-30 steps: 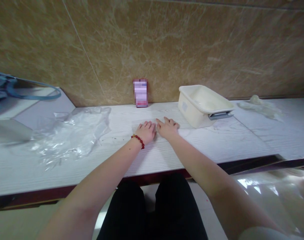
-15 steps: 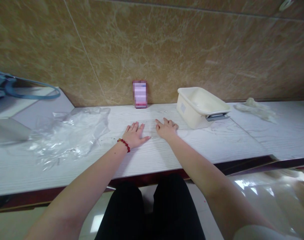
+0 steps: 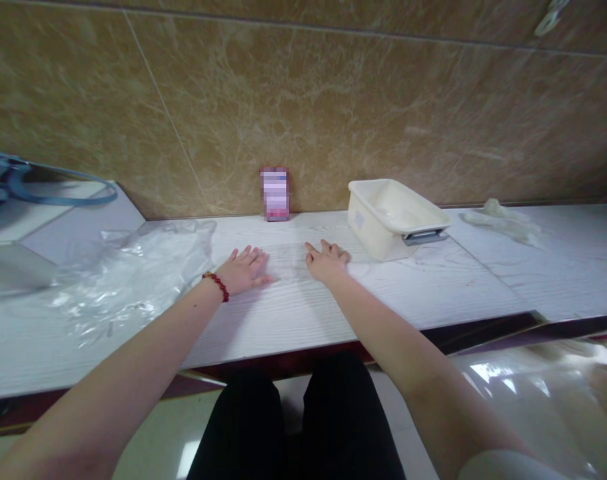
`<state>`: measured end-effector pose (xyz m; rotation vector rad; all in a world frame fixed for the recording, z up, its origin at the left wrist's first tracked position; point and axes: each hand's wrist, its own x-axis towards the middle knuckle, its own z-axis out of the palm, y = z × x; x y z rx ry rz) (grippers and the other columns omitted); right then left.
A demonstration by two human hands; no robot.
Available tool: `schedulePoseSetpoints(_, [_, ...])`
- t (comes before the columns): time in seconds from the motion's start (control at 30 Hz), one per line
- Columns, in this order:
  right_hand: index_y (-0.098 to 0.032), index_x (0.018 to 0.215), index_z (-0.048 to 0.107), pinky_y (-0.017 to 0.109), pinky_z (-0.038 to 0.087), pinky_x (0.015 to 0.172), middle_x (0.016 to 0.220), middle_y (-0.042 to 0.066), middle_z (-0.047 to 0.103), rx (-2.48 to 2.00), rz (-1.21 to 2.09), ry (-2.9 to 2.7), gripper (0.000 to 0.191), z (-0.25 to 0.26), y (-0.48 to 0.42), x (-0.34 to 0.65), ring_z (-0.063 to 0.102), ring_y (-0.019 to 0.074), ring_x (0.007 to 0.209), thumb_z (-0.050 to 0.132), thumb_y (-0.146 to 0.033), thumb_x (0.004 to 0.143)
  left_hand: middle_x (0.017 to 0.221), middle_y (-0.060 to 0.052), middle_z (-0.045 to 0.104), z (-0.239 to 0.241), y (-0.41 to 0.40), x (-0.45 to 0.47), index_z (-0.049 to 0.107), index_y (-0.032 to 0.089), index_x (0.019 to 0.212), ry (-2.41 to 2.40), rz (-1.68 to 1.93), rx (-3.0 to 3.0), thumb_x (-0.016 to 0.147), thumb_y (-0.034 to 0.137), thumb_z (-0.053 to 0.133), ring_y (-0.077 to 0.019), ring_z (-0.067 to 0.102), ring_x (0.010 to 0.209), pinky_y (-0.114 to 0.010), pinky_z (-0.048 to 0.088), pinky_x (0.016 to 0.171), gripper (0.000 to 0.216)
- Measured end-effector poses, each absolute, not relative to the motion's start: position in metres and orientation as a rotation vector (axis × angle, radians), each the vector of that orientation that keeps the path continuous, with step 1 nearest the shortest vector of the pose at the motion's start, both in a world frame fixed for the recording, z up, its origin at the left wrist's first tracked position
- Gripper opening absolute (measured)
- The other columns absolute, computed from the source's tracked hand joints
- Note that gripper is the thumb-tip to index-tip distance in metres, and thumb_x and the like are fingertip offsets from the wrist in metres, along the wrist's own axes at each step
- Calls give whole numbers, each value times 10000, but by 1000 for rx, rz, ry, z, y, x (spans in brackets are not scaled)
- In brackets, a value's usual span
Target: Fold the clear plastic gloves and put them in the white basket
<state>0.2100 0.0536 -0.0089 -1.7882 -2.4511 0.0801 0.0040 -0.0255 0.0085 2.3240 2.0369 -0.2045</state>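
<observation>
My left hand (image 3: 242,271), with a red bead bracelet (image 3: 217,285) at the wrist, rests palm down on the white wood-grain tabletop (image 3: 278,320), fingers spread. Also palm down is my right hand (image 3: 327,261), its index finger stretched out and the others somewhat bent. Between them a thin, see-through piece of plastic (image 3: 288,262) appears to lie flat; its edges are too faint to trace. To the left of my left hand spreads a pile of crumpled clear plastic bags (image 3: 133,267). A cream plastic bin (image 3: 376,233) with a grey handle stands just right of my right hand.
A phone (image 3: 276,195) with a blurred screen leans against the brown marbled wall (image 3: 283,100). Crumpled whitish plastic (image 3: 503,220) lies far right. At far left, a blue strap (image 3: 58,199) drapes over a white box-like block (image 3: 78,217). The table's front edge runs before my knees.
My left hand has slid left along the tabletop, widening the space between my hands. My right hand stays in about the same place, and the view has shifted slightly.
</observation>
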Motion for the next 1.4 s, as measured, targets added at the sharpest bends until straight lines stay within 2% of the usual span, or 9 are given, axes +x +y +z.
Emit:
schedulePoseSetpoints(0.27, [-425,1244,340,567,165,851,1340,57,296,-1776,89,-2389,424,-9,52,209,265,301,1159,229,-424,835,1393,-171,198,5,-15,68,225,90,1334,1877,37,2410,760,635,217,-279,127,1288,-426,120,1016,791])
schedulePoseSetpoints(0.43, [-415,1238,361,570,173,845,1345,59,293,-1767,83,-2392,418,-9,52,209,272,306,1152,246,-412,836,1396,-167,192,-13,-10,71,223,72,1332,2025,179,2330,827,519,163,-274,99,1292,-437,124,1015,677])
schedulePoseSetpoints(0.53, [-412,1228,379,571,182,839,1333,61,312,-1742,57,-2377,412,-12,53,210,289,310,1137,264,-412,833,1390,-164,215,-17,-11,69,247,77,1325,2067,162,2306,840,472,176,-271,133,1287,-442,124,1014,629])
schedulePoseSetpoints(0.7, [-400,1217,401,579,193,844,1316,55,345,-1699,50,-2332,407,-17,55,210,307,313,1131,305,-420,822,1385,-160,235,-16,-14,71,278,90,1313,2096,140,2318,819,498,221,-263,179,1277,-436,124,1016,643])
schedulePoseSetpoints(0.83, [-352,1268,349,559,264,831,1222,88,450,-1703,140,-2246,460,-9,60,217,383,315,1077,316,-454,820,1386,-155,236,-16,-14,71,273,90,1315,2103,132,2321,813,514,215,-257,177,1278,-425,125,1018,660])
schedulePoseSetpoints(0.93, [-270,1218,440,458,340,835,1123,103,517,-1481,222,-2355,439,4,66,234,455,262,1016,371,-425,813,1388,-147,234,-17,-14,70,260,92,1320,2105,130,2327,812,516,210,-252,175,1279,-419,125,1019,664])
schedulePoseSetpoints(1.07, [-214,1003,597,325,383,828,1003,68,572,-895,268,-2679,295,22,64,262,512,184,945,491,-356,767,1390,-145,230,-19,-13,70,261,94,1321,2115,124,2323,818,507,191,-246,172,1281,-417,120,1022,655])
schedulePoseSetpoints(1.23, [-210,962,626,311,402,772,938,56,606,-559,90,-2881,253,24,48,281,541,176,870,526,-316,756,1392,-139,229,-18,-14,70,270,99,1319,2108,128,2327,830,506,142,-241,169,1282,-412,114,1024,649])
schedulePoseSetpoints(1.4, [-191,931,640,318,387,778,938,63,628,-505,-125,-2870,233,11,43,280,530,184,891,454,-262,810,1392,-152,221,-16,-16,71,221,129,1340,2081,167,2315,779,619,122,-257,167,1282,-423,106,1020,751])
